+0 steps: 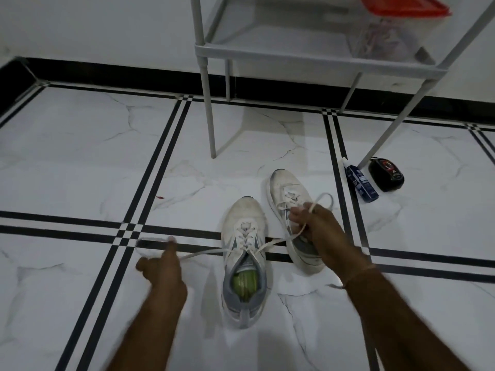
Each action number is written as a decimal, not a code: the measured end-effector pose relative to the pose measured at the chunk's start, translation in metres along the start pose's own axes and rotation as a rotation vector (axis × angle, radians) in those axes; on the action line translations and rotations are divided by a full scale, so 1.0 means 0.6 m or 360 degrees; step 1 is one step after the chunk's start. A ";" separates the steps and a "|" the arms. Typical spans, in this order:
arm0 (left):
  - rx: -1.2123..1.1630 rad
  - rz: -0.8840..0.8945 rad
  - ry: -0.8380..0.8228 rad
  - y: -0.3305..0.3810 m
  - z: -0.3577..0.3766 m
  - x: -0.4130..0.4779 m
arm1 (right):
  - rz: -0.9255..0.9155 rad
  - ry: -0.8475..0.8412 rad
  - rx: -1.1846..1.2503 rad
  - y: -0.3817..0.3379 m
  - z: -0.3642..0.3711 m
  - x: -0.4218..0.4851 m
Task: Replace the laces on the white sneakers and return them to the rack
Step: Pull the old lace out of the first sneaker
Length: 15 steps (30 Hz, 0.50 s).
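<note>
The left hand (160, 266) pinches one lace end (203, 254), its grip closed on it, drawn out taut over the floor (80, 156). The near sneaker (243, 253) — laced up the eyelets — sits between the hands. The right hand (318, 226) holds the other end looped, grip closed, over the second sneaker (284, 188). Judged step: tightening before tying; next calls for crossing both ends. The rack (308, 53) stands behind. The bottle (361, 183) and black case (385, 174) carry labels — unreadable.

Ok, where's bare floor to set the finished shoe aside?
Open tile left of the near sneaker, beyond the left hand, and under the rack. Crowded right: far sneaker, spray bottle, black case.
</note>
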State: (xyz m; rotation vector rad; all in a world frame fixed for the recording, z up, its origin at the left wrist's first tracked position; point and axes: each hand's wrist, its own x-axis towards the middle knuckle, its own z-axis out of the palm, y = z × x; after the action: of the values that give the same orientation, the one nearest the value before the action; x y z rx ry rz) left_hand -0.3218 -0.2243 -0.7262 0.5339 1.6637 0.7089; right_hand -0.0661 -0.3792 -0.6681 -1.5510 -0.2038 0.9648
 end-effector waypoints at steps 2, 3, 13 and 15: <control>0.0532 0.0454 0.0048 -0.013 0.025 -0.052 | -0.0191 0.0205 -0.0889 0.014 0.016 -0.002; 0.0730 0.0708 0.0019 -0.020 0.034 -0.076 | -0.0352 0.0358 -0.1147 0.021 0.025 -0.007; 0.1105 0.1228 -0.0997 -0.036 0.016 -0.088 | -0.0513 -0.0240 -0.1239 0.098 0.064 -0.066; 0.1084 0.1302 -0.0970 -0.036 0.019 -0.089 | -0.0603 -0.0116 -0.1209 0.114 0.072 -0.063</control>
State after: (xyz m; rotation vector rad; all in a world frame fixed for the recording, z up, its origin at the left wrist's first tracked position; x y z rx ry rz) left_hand -0.2991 -0.2741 -0.7056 1.7846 1.0305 0.4373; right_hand -0.1455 -0.3882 -0.7082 -2.0527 -0.9674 0.6635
